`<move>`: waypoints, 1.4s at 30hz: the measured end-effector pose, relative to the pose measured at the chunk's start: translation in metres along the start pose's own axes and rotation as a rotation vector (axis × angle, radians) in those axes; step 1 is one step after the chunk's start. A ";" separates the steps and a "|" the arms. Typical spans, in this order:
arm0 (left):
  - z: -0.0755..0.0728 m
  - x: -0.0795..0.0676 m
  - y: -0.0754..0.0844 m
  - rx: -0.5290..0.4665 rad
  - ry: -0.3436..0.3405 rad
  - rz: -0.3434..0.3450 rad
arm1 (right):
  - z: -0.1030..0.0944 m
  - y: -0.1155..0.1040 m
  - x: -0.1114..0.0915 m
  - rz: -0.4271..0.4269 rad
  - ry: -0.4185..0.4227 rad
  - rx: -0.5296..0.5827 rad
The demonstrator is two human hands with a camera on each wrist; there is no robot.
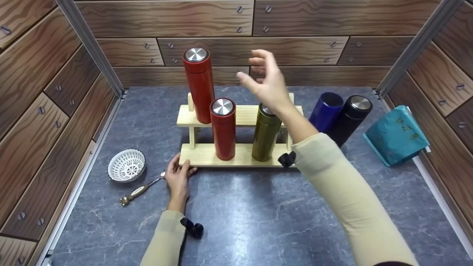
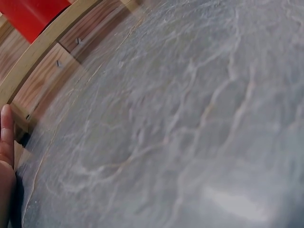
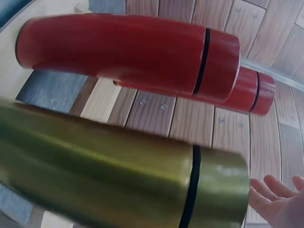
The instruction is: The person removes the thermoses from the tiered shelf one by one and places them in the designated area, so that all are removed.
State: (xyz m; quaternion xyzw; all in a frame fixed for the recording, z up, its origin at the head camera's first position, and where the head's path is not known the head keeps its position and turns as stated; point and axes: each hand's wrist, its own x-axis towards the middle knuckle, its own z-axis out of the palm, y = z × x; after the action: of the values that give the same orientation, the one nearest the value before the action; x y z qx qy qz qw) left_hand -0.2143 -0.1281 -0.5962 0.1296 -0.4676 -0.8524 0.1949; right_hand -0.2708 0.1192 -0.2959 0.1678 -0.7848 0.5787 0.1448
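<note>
My left hand holds the left front corner of a two-tier wooden rack, its thumb at the front edge. My right hand is raised in the air over the upper shelf, fingers apart and loosely bent, holding nothing. Below that hand, an olive-green thermos stands upright on the lower shelf; the forearm partly covers its lid. A red thermos is beside it to the left. Another red thermos stands at the left end of the upper shelf. In the right wrist view, the green thermos fills the foreground.
Right of the rack stand a blue cylinder and a black thermos, partly behind the right sleeve. A teal bag is farther right. At left lie a patterned bowl and a metal-ended utensil. Wood-patterned walls enclose the table.
</note>
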 end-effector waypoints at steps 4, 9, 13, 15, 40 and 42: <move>0.001 -0.001 0.000 -0.010 -0.003 0.003 | 0.014 -0.005 0.003 -0.010 -0.036 -0.012; 0.000 -0.001 -0.001 -0.017 0.000 0.002 | 0.029 -0.009 0.009 0.034 -0.064 0.020; 0.001 -0.002 -0.003 -0.020 0.003 0.010 | 0.035 -0.012 0.017 0.062 -0.076 0.027; 0.001 -0.002 -0.003 -0.020 0.005 0.006 | 0.039 -0.012 0.019 0.064 -0.091 0.009; -0.002 -0.001 -0.002 -0.015 -0.002 0.014 | 0.087 -0.007 0.056 0.170 -0.164 0.078; -0.002 -0.001 -0.002 -0.017 -0.001 0.009 | 0.089 -0.005 0.056 0.188 -0.156 0.090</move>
State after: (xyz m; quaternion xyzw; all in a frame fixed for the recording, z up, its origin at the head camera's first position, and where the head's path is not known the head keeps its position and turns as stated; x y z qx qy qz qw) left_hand -0.2128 -0.1277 -0.5986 0.1255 -0.4610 -0.8555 0.1997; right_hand -0.3223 0.0275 -0.2934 0.1444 -0.7792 0.6096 0.0206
